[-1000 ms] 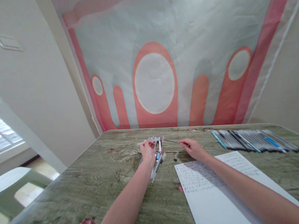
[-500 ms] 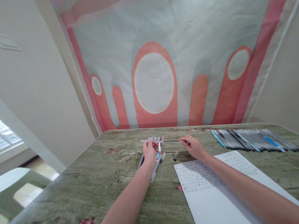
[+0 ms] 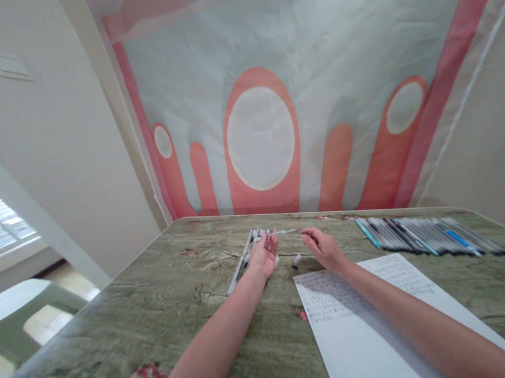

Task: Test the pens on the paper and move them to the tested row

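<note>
Pinching slim translucent tube (image 3: 285, 232): left grip (image 3: 264, 257) | right grip (image 3: 323, 247): hold unclear | wood-grained tabletop (image 3: 276, 355)

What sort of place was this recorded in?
Probably an indoor room, perhaps in a home: a greenish wood-patterned table stands before a pink-and-grey printed wall covering, with a pale green plastic stool beside it.

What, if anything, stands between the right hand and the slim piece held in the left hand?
Nothing visible does: a small gap shows between the right hand and the end of the slim piece in the left hand. The small dark-ended piece lies on the tabletop below that gap in the picture, out of line.
</note>
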`<state>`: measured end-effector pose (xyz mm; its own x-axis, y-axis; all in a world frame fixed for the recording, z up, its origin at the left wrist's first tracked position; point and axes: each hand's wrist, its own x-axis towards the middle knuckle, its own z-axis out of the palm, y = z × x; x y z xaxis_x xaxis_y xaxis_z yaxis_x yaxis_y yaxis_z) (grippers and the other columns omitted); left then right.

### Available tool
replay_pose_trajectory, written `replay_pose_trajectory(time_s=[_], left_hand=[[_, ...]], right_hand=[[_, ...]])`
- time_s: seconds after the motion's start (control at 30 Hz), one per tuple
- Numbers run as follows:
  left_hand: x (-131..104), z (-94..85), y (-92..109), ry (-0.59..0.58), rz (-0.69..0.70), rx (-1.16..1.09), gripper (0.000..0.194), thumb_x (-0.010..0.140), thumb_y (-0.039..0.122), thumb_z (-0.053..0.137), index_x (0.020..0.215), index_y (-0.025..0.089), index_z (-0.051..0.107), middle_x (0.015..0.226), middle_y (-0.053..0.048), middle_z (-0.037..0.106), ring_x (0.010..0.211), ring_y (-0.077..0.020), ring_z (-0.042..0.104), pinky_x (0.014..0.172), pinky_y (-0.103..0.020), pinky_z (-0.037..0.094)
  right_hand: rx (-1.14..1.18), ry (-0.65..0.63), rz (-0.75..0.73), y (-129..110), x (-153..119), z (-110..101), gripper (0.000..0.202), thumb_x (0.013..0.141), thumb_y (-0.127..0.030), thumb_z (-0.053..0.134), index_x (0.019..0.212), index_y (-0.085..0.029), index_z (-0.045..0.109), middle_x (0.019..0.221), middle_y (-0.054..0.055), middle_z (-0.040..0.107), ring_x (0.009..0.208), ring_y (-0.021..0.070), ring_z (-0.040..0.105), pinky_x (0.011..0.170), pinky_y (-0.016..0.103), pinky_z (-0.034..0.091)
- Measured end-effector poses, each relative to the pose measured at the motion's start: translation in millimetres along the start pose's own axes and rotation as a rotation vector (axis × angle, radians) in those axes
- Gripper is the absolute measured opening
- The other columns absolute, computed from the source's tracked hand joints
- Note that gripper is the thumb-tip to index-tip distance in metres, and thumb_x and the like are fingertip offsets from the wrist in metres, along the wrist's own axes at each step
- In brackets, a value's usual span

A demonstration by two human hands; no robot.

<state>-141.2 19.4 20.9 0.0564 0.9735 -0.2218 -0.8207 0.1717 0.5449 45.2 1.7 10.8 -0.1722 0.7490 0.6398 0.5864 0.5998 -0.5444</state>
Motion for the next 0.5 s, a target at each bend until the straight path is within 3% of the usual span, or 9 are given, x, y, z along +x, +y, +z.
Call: replay_pose_trajectory(time_s=[0.1,0.2,0.5], left_hand=[[2.0,-2.0,4.7,0.052,0.011,-0.033,0.013,0.08,0.018,0.051,0.074,0.008,0.057,0.074,-0.007,0.065,0.058,-0.0067,0.061,0.057,-0.016,0.05],[2.8,-3.6,4.6,0.071,0.031,-0.042,0.013,0.08,0.017,0.05,0.074,0.008,0.057,0.072,-0.007,0.065,0.058,-0.0071,0.061,0.058,-0.016,0.05],[1.3,-4.3,-0.8,0.056,0.083,0.016,0.01,0.079,0.017,0.053,0.072,0.01,0.056,0.071,-0.006,0.065,0.061,-0.008,0.062,0.063,-0.019,0.05]], right_hand=[[-0.032,-0.158,-0.083,0.7,-1.9,1.6,0.023,0.081,-0.036,0.047,0.076,-0.018,0.06,0.065,0.001,0.059,0.057,0.0113,0.05,0.056,0.022,0.038],[-0.048,-0.31,-0.163,-3.2,-5.3,3.6,0.019,0.078,-0.034,0.052,0.074,-0.018,0.061,0.065,0.001,0.059,0.058,0.0106,0.051,0.056,0.021,0.038],[-0.139,-0.419,-0.293,-8.3,-10.6,10.6,0.006,0.074,-0.024,0.057,0.076,-0.021,0.062,0.069,0.001,0.06,0.064,0.0116,0.054,0.057,0.021,0.037]])
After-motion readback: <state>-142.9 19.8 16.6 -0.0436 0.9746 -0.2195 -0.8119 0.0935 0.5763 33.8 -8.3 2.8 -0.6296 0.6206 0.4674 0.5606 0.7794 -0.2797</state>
